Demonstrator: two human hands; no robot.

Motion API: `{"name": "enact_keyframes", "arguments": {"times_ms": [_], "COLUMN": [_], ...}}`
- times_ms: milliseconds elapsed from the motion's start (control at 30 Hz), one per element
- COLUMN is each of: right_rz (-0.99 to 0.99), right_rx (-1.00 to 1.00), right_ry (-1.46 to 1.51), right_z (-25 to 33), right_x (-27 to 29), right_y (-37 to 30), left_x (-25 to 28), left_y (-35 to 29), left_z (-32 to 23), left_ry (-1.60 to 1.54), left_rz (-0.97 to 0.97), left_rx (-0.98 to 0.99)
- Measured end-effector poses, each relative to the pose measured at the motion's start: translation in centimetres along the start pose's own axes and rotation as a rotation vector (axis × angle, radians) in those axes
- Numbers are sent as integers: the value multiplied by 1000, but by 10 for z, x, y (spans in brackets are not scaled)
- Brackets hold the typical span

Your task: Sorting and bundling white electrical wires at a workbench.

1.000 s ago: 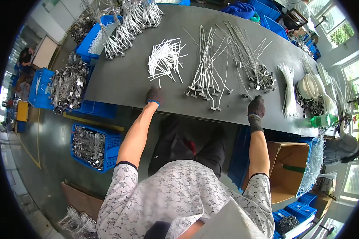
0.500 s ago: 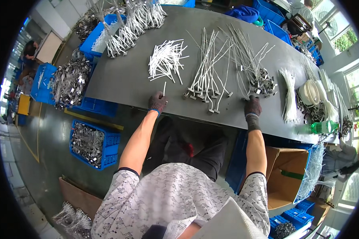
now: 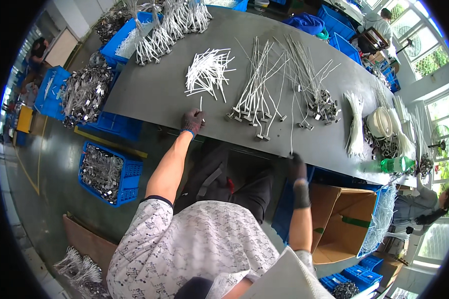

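Note:
My left hand (image 3: 192,121), in a dark glove, is closed at the table's near edge around a short white tube (image 3: 201,103) that sticks up from the fingers. Just beyond it lies a loose pile of such white tubes (image 3: 208,74). My right hand (image 3: 298,168), gloved and blurred, is at the table's front edge, closed on a thin grey wire (image 3: 292,134) that runs away from it over the tabletop. Bare wires with small dark metal blocks (image 3: 325,107) lie right of centre. White-sleeved wires with similar end blocks (image 3: 257,102) lie in the middle.
The dark grey table (image 3: 154,94) carries standing wire bundles (image 3: 169,30) at far left. At right are a white wire bundle (image 3: 355,124), a white bucket (image 3: 380,123) and a green bottle (image 3: 398,164). Below stand a cardboard box (image 3: 344,219) and a blue crate (image 3: 129,182). A co-worker (image 3: 419,204) is at right.
My right hand has moved back from the wire pile toward me, past the table's edge, drawing a grey wire along. My left hand stays nearly in place with the white tube.

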State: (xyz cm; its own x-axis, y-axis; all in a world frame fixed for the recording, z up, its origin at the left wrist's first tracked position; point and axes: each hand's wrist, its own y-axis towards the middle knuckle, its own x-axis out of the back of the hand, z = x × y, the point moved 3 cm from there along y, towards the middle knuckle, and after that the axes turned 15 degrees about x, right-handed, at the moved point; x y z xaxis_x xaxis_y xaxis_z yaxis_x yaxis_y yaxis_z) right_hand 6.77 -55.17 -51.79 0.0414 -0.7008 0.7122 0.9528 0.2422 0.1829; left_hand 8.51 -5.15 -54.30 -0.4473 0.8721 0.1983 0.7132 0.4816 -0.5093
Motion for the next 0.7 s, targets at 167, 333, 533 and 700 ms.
{"name": "enact_keyframes", "arguments": {"times_ms": [167,333,533,700], "right_rz": [18,875,550,399], "right_rx": [4,-756,-251,-59], "right_ry": [8,40,-382,-477], "right_z": [-17,-47,3,66], "right_x": [-37,-43,-33,-20], "right_y": [-186,-335,-289,-177], "left_x": [6,7,-80,-173], "left_y": [9,11,-37,-103], "left_z": [0,6,-16,-86], "left_ry": [-77,-184,-657,-797], "left_rz": [-8,-5,417,559], "left_rx": [44,138,106,164]}}
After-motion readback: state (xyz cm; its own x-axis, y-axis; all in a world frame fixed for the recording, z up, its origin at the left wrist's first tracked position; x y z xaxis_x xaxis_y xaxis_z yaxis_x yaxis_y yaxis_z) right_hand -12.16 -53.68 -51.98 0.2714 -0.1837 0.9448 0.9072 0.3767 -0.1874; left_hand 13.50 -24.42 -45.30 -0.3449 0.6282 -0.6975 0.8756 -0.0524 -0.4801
